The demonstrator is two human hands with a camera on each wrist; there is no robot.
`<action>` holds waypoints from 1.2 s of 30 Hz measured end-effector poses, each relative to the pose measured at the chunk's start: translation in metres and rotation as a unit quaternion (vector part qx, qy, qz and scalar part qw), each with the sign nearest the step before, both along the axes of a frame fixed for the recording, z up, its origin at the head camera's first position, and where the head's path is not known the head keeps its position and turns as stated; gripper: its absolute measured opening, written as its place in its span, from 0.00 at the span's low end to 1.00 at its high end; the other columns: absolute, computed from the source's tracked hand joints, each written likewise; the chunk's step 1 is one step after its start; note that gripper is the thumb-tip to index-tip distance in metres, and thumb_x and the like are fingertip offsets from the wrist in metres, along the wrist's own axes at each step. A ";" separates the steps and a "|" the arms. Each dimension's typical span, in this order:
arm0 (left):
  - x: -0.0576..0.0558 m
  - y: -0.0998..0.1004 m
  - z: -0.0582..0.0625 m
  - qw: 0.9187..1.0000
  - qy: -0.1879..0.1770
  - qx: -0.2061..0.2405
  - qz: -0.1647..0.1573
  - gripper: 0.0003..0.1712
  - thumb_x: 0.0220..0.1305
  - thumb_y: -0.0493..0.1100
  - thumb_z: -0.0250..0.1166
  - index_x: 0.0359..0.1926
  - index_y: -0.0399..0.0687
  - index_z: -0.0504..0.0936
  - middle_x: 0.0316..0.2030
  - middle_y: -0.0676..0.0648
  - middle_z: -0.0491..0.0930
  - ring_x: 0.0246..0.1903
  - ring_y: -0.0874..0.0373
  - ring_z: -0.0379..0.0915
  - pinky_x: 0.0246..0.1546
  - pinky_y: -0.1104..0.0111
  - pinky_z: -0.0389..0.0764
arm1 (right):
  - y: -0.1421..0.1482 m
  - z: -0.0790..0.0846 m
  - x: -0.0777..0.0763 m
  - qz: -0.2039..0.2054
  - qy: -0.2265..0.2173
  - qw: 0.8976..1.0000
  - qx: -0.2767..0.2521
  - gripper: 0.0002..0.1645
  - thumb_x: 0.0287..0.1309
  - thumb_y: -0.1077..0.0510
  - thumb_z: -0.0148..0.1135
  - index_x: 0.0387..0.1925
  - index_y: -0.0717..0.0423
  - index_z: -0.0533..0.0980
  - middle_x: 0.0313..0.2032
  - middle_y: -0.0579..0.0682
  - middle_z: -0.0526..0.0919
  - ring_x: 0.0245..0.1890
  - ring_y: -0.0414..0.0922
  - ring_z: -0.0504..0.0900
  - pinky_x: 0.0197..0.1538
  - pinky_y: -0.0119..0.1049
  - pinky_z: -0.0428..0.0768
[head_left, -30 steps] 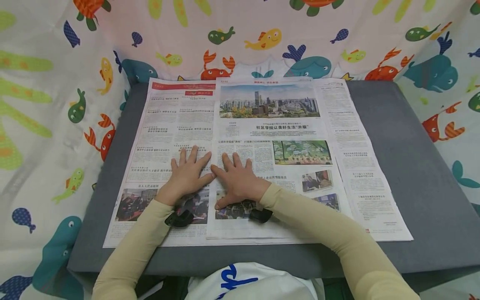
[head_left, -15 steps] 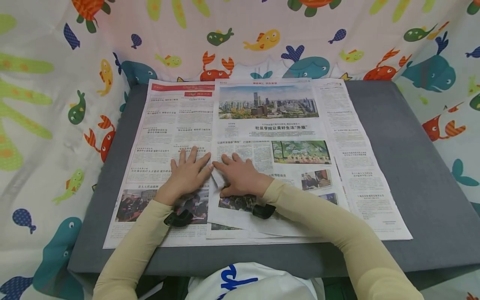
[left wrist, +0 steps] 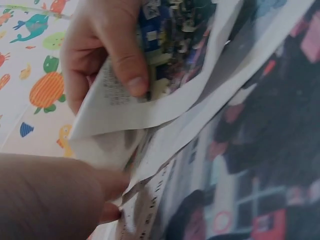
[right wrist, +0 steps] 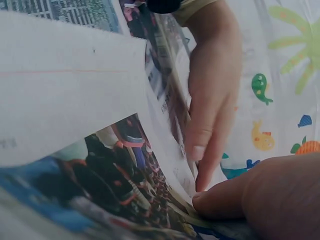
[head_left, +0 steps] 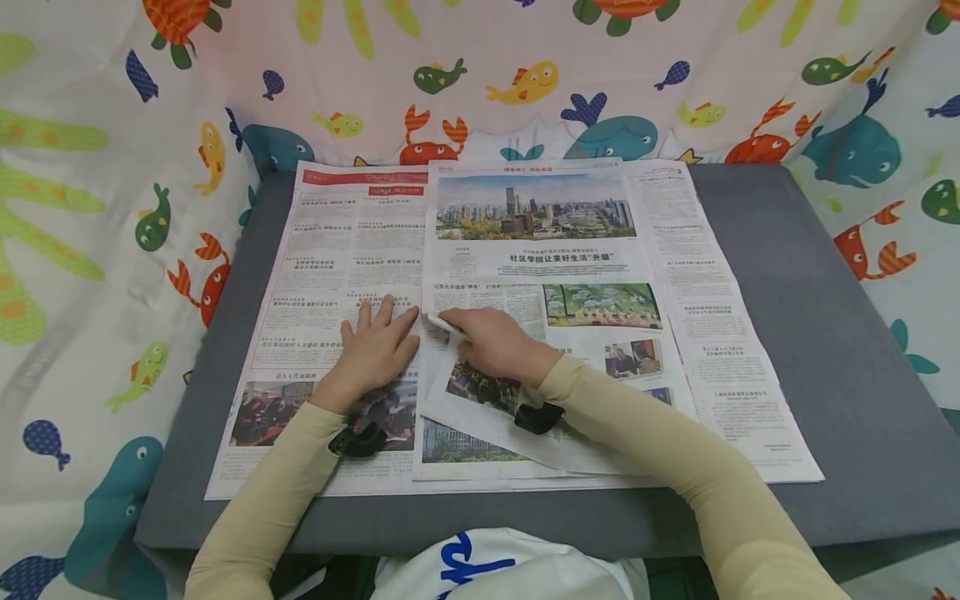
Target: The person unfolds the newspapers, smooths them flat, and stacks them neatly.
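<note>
An opened newspaper (head_left: 705, 333) is spread over the grey table. My left hand (head_left: 371, 354) lies on its left page, fingers straight and spread. To the right of the middle, my right hand (head_left: 498, 343) pinches the left edge of the top sheet (head_left: 450, 404). That edge is lifted and bent, and a photo on the sheet below shows under its lower corner. Seen from the left wrist, the right thumb (left wrist: 131, 75) presses on the raised paper (left wrist: 135, 112). In the right wrist view, the left hand (right wrist: 215, 95) rests beyond the curved sheet (right wrist: 65, 95).
The grey table (head_left: 840, 350) shows on both sides of the newspaper and along its front edge. A cloth (head_left: 495, 100) printed with sea animals hangs behind and at the sides. Dark devices, such as the one on the right wrist (head_left: 538, 418), sit on both wrists.
The right hand has gone from lying spread on the paper to pinching the top sheet's left edge. That edge has lifted, and its lower corner has shifted up. The left hand stays put.
</note>
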State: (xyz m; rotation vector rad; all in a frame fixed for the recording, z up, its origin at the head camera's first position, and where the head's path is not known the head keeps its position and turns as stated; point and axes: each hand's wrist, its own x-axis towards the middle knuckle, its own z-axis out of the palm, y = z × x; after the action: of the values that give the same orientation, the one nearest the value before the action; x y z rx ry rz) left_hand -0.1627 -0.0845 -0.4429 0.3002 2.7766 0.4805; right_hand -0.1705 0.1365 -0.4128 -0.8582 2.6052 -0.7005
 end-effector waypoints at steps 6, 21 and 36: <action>0.000 0.000 -0.003 1.000 0.000 -0.014 -0.011 0.47 0.69 0.65 0.60 0.82 0.57 0.53 0.81 0.31 0.40 0.78 0.23 0.26 0.68 0.22 0.37 | 0.007 0.008 -0.003 -0.017 -0.002 1.000 -0.023 0.30 0.69 0.67 0.56 0.72 0.55 0.70 0.62 0.57 0.82 0.44 0.48 0.87 0.42 0.40 0.79; -0.003 0.000 -0.003 0.996 0.037 -0.005 -0.084 0.39 0.74 0.55 0.56 0.81 0.59 0.56 0.82 0.34 0.37 0.78 0.23 0.25 0.71 0.26 0.38 | 0.070 0.094 -0.008 -0.119 0.012 0.981 -0.150 0.21 0.68 0.65 0.61 0.61 0.57 0.79 0.47 0.58 0.87 0.24 0.44 0.78 0.28 0.35 0.76; -0.002 -0.001 0.005 0.989 0.023 -0.018 -0.145 0.36 0.76 0.58 0.56 0.79 0.59 0.60 0.82 0.45 0.48 0.79 0.26 0.30 0.73 0.29 0.36 | 0.206 0.149 0.010 -0.225 -0.048 0.812 -0.537 0.23 0.62 0.76 0.61 0.58 0.66 0.79 0.44 0.50 0.90 0.35 0.39 0.87 0.34 0.23 0.84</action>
State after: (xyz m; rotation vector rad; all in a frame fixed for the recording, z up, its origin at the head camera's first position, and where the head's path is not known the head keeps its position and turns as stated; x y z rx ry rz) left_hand -0.1642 -0.0857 -0.4382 0.7016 2.7184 0.3538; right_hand -0.1606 0.3429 -0.2642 -0.3551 2.1601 -2.3818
